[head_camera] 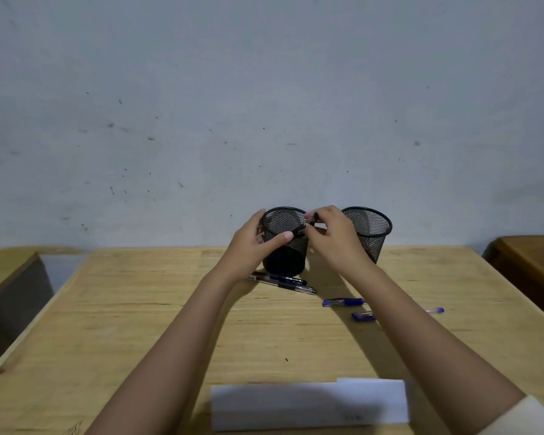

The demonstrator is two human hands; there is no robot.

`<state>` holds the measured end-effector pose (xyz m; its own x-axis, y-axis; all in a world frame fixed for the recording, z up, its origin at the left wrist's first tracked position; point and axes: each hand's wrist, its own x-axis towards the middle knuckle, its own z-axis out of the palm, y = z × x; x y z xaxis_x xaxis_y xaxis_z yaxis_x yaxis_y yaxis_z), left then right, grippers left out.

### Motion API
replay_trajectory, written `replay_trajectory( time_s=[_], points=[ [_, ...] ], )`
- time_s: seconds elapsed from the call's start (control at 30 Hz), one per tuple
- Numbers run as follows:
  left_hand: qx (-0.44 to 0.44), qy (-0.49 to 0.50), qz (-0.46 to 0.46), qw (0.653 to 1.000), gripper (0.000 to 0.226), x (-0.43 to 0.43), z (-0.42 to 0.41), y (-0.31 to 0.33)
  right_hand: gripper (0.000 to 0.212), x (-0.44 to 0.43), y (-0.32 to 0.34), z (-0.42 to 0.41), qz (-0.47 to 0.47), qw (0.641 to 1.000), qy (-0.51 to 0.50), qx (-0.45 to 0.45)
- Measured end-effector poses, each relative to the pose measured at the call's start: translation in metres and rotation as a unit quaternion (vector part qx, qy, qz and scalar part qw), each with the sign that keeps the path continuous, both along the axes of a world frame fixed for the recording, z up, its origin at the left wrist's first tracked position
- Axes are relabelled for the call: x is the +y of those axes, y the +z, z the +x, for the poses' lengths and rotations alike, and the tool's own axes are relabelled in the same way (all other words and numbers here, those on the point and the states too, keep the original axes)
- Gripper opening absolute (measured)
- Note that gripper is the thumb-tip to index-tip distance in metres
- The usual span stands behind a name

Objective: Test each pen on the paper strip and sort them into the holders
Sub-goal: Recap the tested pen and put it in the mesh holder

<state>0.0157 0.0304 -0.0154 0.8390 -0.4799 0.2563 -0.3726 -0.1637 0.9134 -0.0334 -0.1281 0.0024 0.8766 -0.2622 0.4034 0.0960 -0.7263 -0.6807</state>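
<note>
1. A black pen [299, 229] is pinched between the left hand [254, 243] and the right hand [333, 237], in front of the left mesh holder [284, 246]; the right mesh holder [368, 230] stands just beside it.
2. Two black pens [285, 283] and two blue pens [343, 302] are seen lying on the wooden table [139, 324]; the paper strip [308, 405] is laid at the near edge.

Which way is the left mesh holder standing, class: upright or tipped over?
Upright. The left mesh holder stands on its base on the table, open rim facing up, with the left hand against its side.
</note>
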Motion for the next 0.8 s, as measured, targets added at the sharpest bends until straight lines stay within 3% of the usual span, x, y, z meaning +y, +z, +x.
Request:
replay_trajectory(
  time_s=[0.2, 0.3, 0.37, 0.47, 0.6, 0.8],
  points=[
    [-0.014, 0.023, 0.051, 0.998, 0.022, 0.006, -0.004, 0.004, 0.031, -0.005, -0.001, -0.018, 0.049, 0.999, -0.002, 0.003],
    [0.004, 0.052, 0.107, 0.993, 0.066, 0.026, -0.014, 0.000, 0.027, -0.006, -0.008, -0.038, 0.052, 0.999, 0.001, 0.015],
    [-0.003, 0.075, 0.152, 0.985, 0.071, 0.049, -0.027, -0.009, 0.014, -0.004, -0.012, -0.051, 0.040, 0.998, 0.028, 0.044],
    [-0.023, 0.091, 0.238, 0.967, 0.063, 0.088, -0.043, -0.032, 0.012, 0.005, -0.018, -0.057, -0.025, 0.990, 0.080, 0.115],
    [-0.051, 0.094, 0.372, 0.922, 0.073, 0.114, -0.053, -0.056, 0.014, 0.025, -0.022, -0.045, -0.127, 0.972, 0.117, 0.162],
    [-0.082, 0.104, 0.414, 0.900, 0.072, 0.113, -0.063, -0.057, 0.017, 0.043, -0.026, -0.028, -0.268, 0.932, 0.140, 0.200]
  ],
)
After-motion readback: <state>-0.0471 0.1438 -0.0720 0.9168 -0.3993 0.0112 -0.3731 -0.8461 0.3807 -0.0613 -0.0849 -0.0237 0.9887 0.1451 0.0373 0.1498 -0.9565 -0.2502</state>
